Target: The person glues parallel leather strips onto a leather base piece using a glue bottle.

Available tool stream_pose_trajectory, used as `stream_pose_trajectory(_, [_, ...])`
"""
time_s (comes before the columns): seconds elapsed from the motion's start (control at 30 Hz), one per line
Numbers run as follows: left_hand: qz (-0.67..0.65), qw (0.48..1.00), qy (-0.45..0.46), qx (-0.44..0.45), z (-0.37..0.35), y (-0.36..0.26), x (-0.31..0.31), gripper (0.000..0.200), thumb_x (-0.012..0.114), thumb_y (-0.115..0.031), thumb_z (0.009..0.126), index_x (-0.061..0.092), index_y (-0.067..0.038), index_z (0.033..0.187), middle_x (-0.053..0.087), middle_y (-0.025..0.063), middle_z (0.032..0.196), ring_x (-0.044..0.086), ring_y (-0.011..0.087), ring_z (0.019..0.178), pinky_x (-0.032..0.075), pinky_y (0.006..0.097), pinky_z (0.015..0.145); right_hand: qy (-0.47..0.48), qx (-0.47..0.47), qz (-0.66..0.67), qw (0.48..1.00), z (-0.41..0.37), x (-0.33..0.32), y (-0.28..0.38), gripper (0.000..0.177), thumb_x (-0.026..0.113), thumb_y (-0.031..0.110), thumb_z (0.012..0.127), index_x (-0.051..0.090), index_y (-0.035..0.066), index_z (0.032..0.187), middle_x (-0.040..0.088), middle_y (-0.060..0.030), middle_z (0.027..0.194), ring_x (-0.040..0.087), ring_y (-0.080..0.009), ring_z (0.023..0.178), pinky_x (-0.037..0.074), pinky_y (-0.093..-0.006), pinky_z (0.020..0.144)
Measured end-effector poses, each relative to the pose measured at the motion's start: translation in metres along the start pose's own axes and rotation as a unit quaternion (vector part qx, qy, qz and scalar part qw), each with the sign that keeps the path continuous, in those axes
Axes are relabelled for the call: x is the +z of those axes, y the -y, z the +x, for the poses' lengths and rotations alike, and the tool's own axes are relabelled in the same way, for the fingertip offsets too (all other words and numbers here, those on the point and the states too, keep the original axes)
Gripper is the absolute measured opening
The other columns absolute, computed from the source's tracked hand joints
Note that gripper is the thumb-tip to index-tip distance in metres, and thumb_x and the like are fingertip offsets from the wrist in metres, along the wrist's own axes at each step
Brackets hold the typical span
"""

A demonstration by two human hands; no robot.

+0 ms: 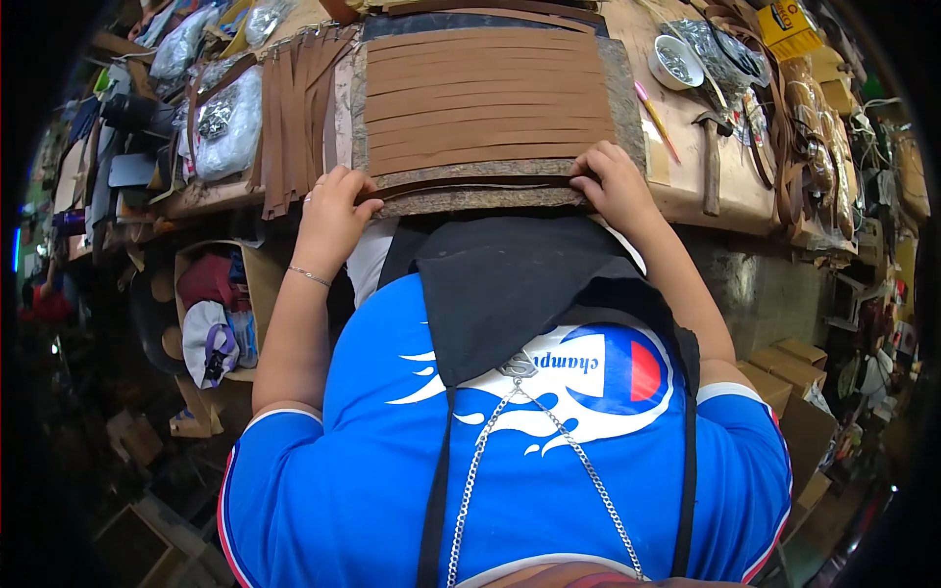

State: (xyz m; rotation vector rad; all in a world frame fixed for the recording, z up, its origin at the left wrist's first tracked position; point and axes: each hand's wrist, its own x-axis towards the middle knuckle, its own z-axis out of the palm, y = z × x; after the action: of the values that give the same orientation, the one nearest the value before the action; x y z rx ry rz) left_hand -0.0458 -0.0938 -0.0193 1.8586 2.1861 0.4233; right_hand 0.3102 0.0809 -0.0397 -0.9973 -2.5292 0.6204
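A thin brown leather strip (470, 183) stretches from side to side along the near part of a worn board (480, 203). My left hand (336, 199) pinches its left end between thumb and fingers. At the other end my right hand (612, 181) grips the strip with curled fingers. Just beyond it, several brown leather strips (487, 98) lie side by side across the board, with narrow gaps between them. Parts of the held strip's ends are covered by my fingers.
More brown strips (294, 118) hang over the table edge on the left, near plastic bags (227, 127). To the right are a hammer (712, 162), a pen (657, 121) and a white bowl of small metal pieces (677, 63). A yellow box (787, 27) stands at the far right.
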Motion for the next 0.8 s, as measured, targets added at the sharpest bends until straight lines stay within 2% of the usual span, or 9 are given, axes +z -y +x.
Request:
stream_pose_trajectory(0.03, [-0.001, 1.000, -0.001, 0.002, 0.002, 0.003, -0.002, 0.020, 0.072, -0.014, 0.081, 0.065, -0.006, 0.098, 0.062, 0.0107, 0.096, 0.060, 0.0335, 0.096, 0.049, 0.0412, 0.083, -0.001, 0.001, -0.002, 1.000, 0.001, -0.003, -0.002, 0.013, 0.071, 0.011, 0.082, 0.068, 0.007, 0.094, 0.061, -0.0087, 0.091, 0.057, -0.0313, 0.094, 0.047, -0.0407, 0.084])
stream_pose_trajectory(0.1, [-0.140, 0.990, 0.013, -0.029, 0.004, 0.009, -0.004, 0.014, 0.070, -0.012, 0.083, 0.067, -0.003, 0.094, 0.064, 0.0105, 0.090, 0.064, 0.0302, 0.088, 0.051, 0.0372, 0.080, 0.005, 0.067, 0.090, 0.994, 0.002, -0.011, -0.010, 0.013, 0.068, 0.007, 0.083, 0.066, 0.004, 0.095, 0.064, -0.0115, 0.087, 0.060, -0.0322, 0.087, 0.049, -0.0402, 0.079])
stream_pose_trajectory(0.13, [-0.141, 0.989, 0.013, -0.029, 0.006, 0.010, -0.001, 0.014, 0.070, -0.012, 0.083, 0.067, -0.003, 0.094, 0.064, 0.0105, 0.090, 0.064, 0.0302, 0.088, 0.051, 0.0372, 0.080, 0.006, 0.067, 0.089, 0.994, 0.001, -0.016, -0.013, 0.013, 0.068, 0.007, 0.083, 0.066, 0.004, 0.095, 0.064, -0.0115, 0.087, 0.060, -0.0322, 0.087, 0.049, -0.0402, 0.079])
stream_pose_trajectory(0.2, [-0.280, 0.957, -0.007, -0.075, 0.010, 0.012, 0.006, 0.011, 0.068, -0.010, 0.086, 0.068, -0.001, 0.092, 0.066, 0.0104, 0.083, 0.065, 0.0243, 0.081, 0.051, 0.0334, 0.076, -0.042, 0.091, 0.120, 0.988, -0.002, -0.025, -0.021, 0.013, 0.067, 0.005, 0.084, 0.065, 0.001, 0.097, 0.065, -0.0134, 0.083, 0.063, -0.0313, 0.082, 0.050, -0.0383, 0.076])
stream_pose_trajectory(0.23, [-0.285, 0.953, -0.002, -0.101, 0.012, 0.010, 0.009, 0.014, 0.069, -0.012, 0.088, 0.067, 0.000, 0.096, 0.066, 0.0090, 0.080, 0.064, 0.0180, 0.078, 0.050, 0.0308, 0.074, -0.044, 0.103, 0.104, 0.988, -0.004, -0.026, -0.026, 0.015, 0.068, 0.006, 0.084, 0.065, 0.002, 0.098, 0.065, -0.0122, 0.081, 0.063, -0.0263, 0.080, 0.050, -0.0350, 0.076])
stream_pose_trajectory(0.27, [-0.285, 0.953, 0.000, -0.100, 0.012, 0.007, 0.010, 0.014, 0.069, -0.012, 0.088, 0.067, 0.000, 0.096, 0.066, 0.0090, 0.080, 0.064, 0.0180, 0.078, 0.050, 0.0308, 0.074, -0.045, 0.105, 0.104, 0.988, -0.005, -0.026, -0.025, 0.015, 0.068, 0.006, 0.084, 0.065, 0.002, 0.098, 0.065, -0.0122, 0.081, 0.063, -0.0263, 0.080, 0.050, -0.0350, 0.076])
stream_pose_trajectory(0.33, [-0.208, 0.969, -0.002, -0.131, 0.015, -0.002, 0.007, 0.017, 0.070, -0.012, 0.087, 0.065, 0.000, 0.098, 0.065, 0.0079, 0.079, 0.063, 0.0174, 0.076, 0.051, 0.0305, 0.072, -0.027, 0.210, 0.077, 0.974, -0.006, -0.028, -0.021, 0.019, 0.072, 0.010, 0.084, 0.063, 0.002, 0.100, 0.063, -0.0110, 0.079, 0.061, -0.0235, 0.076, 0.050, -0.0336, 0.073])
stream_pose_trajectory(0.43, [-0.248, 0.959, -0.018, -0.139, 0.015, 0.000, 0.014, 0.020, 0.071, -0.012, 0.086, 0.062, 0.000, 0.099, 0.065, 0.0076, 0.079, 0.062, 0.0167, 0.074, 0.051, 0.0303, 0.071, -0.077, 0.211, 0.102, 0.969, -0.010, -0.015, -0.032, 0.023, 0.075, 0.013, 0.084, 0.059, 0.003, 0.097, 0.061, -0.0107, 0.077, 0.059, -0.0221, 0.072, 0.049, -0.0331, 0.070])
stream_pose_trajectory(0.8, [-0.233, 0.961, -0.013, -0.147, 0.017, 0.004, 0.015, 0.020, 0.072, -0.010, 0.085, 0.059, 0.000, 0.098, 0.062, 0.0080, 0.075, 0.059, 0.0166, 0.070, 0.050, 0.0299, 0.069, -0.061, 0.232, 0.093, 0.966, -0.006, -0.014, -0.036, 0.026, 0.076, 0.015, 0.083, 0.055, 0.003, 0.092, 0.063, -0.0100, 0.077, 0.059, -0.0213, 0.072, 0.049, -0.0334, 0.070])
